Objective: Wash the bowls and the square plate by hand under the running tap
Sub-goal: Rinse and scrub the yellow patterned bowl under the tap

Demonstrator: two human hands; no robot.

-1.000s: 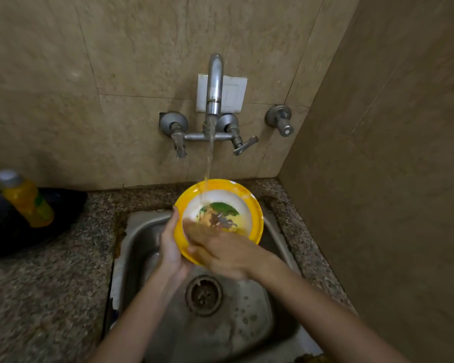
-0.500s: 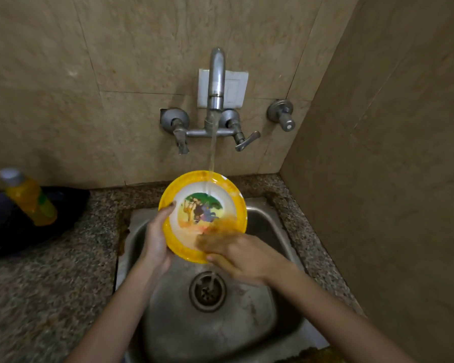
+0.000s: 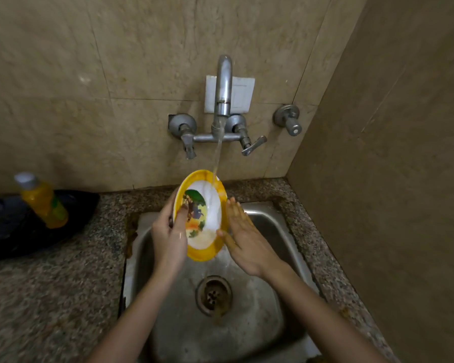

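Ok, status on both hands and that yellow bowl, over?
Left hand grips yellow bowl by left rim, thumb inside. Right hand open, flat at right rim. Bowl tilted under tap stream, over sink. Nothing blocking.

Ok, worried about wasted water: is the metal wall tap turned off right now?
No, a water stream falls from the metal wall tap into the yellow-rimmed picture bowl gripped by the left hand.

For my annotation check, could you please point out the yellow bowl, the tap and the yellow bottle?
yellow bowl [image 3: 213,208], head view, white inner wall.
tap [image 3: 223,85], head view, upright spout.
yellow bottle [image 3: 44,203], head view, mid body.
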